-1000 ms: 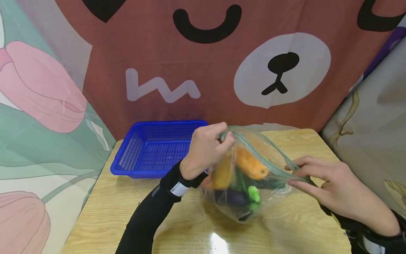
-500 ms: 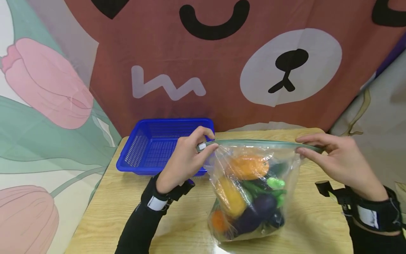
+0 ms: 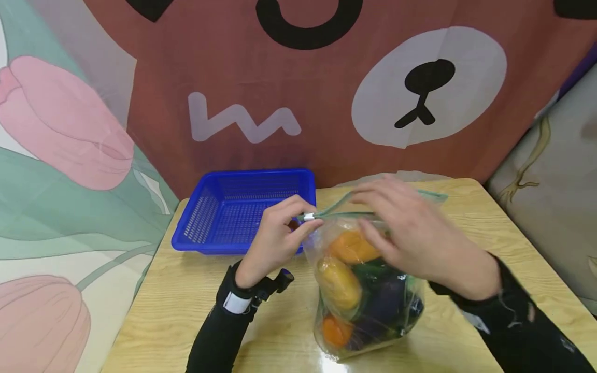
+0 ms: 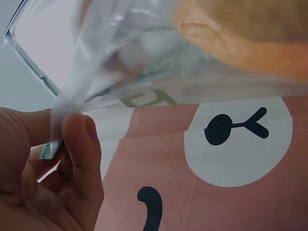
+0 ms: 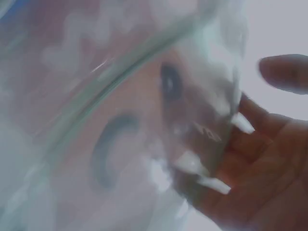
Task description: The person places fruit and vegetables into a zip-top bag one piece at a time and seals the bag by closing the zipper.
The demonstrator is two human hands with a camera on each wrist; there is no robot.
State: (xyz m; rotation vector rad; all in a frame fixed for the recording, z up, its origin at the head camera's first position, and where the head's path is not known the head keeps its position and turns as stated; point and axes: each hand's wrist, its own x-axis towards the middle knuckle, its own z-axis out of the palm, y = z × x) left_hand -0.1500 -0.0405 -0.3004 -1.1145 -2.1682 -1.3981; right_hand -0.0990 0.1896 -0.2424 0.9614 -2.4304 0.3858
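A clear zip bag [image 3: 342, 331] stands on the table, filled with an orange fruit [image 3: 354, 247], a yellow fruit [image 3: 339, 284], a dark purple eggplant [image 3: 382, 300] and other pieces. My left hand [image 3: 275, 243] pinches the left end of its green zip edge, by a white slider [image 3: 309, 216]. Thumb and fingertips meet on the bag's corner in the left wrist view. My right hand [image 3: 412, 233], blurred, is over the middle of the bag's mouth. In the right wrist view its thumb [image 5: 286, 73] stands apart from the fingers, which lie against the plastic.
A blue plastic basket [image 3: 186, 241] sits at the table's back left, right behind my left hand. The wooden table [image 3: 177, 300] ends at a hanging cloth [image 3: 322, 114] printed with a brown bear.
The bag's mouth, held wide open at first, was pulled straight between both hands. My right hand has since left the right end of the zip and moved left over the bag.
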